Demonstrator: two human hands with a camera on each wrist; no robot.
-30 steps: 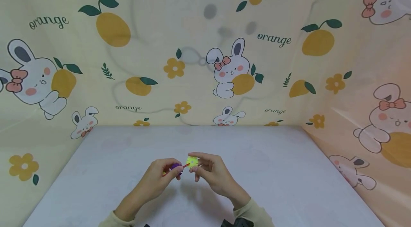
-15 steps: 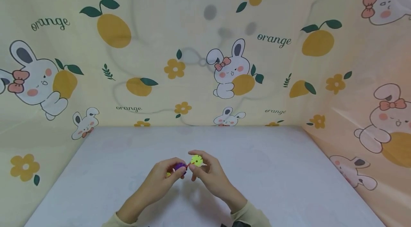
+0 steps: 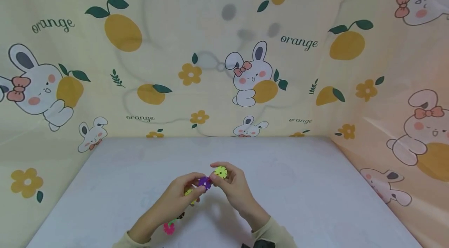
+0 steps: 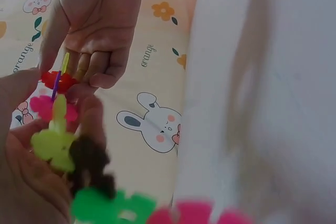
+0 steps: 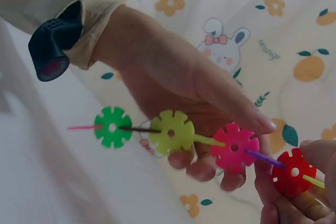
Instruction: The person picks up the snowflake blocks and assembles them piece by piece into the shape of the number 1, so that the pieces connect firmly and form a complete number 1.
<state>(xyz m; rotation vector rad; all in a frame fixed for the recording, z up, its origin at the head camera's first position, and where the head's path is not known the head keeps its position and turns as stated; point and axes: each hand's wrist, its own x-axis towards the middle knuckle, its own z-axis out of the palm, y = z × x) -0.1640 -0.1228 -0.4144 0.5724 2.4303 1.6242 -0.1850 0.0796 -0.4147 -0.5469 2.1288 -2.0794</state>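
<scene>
A chain of notched plastic interlocking discs runs between my hands. In the head view, my left hand (image 3: 179,193) pinches it near the purple disc (image 3: 205,183), and a yellow disc shows under those fingers. My right hand (image 3: 235,185) grips the far end, beside a yellow-green disc (image 3: 221,172). The right wrist view shows the green disc (image 5: 113,127), a lime disc (image 5: 171,132), the pink disc (image 5: 234,148) and the red disc (image 5: 294,172), joined edge-on by thinner-looking discs; right fingers hold the red one. A pink disc (image 3: 169,228) hangs at the chain's loose end.
A white table (image 3: 298,185) lies under the hands. Behind and beside it hangs a cream cloth (image 3: 210,14) printed with rabbits, oranges and flowers. A dark wrist device (image 5: 52,45) sits at the left sleeve.
Both hands have shifted slightly, the right one up and to the right with the yellow-green disc. More of the purple disc shows, and the chain's black, green and pink end has come into view below the left hand.
</scene>
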